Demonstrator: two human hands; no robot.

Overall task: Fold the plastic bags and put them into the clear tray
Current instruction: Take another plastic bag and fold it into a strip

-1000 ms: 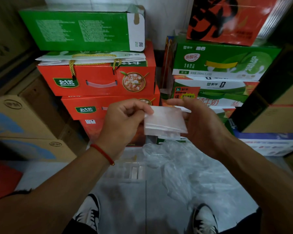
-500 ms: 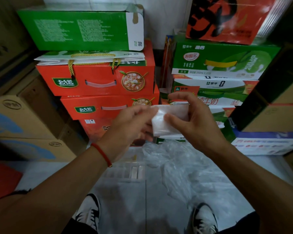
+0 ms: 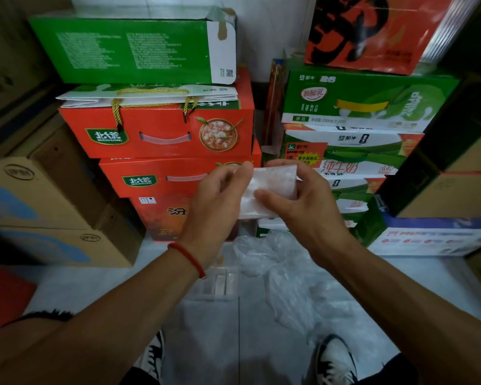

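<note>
A: What does the bag look like?

B: The folded bag (image 3: pixel 270 190) is a small, flat, milky-white packet, roughly rectangular, with a faint pink tint where the red boxes (image 3: pixel 161 129) behind show through. Several layers lie on one another, and its lower edge looks a little thicker and whiter.

A: Where is it?

B: Held up in the air in front of the stacked boxes, between both hands, above the floor (image 3: pixel 206 329).

A: And the fingers?

B: The left hand (image 3: pixel 217 201) pinches the packet's left edge; its fingers (image 3: pixel 246 168) are curled and pressed together at the upper corner. The right hand (image 3: pixel 308 201) grips the right side, thumb (image 3: pixel 267 197) lying across the front, the other fingers curled round behind.

A: Anything else of the task?

B: A heap of loose clear bags (image 3: pixel 295 279) lies crumpled on the floor below the hands, glossy and see-through. Just left of the heap, touching it, stands the clear tray (image 3: pixel 217 284), partly hidden by the left wrist; pale strips stand inside it, though I cannot tell what they are.

A: And around?

B: A red cord (image 3: pixel 188 258) circles the left wrist. Green boxes (image 3: pixel 358 101) are stacked to the right, brown cartons (image 3: pixel 39 207) to the left, and two black-and-white shoes (image 3: pixel 336 362) show at the bottom.
</note>
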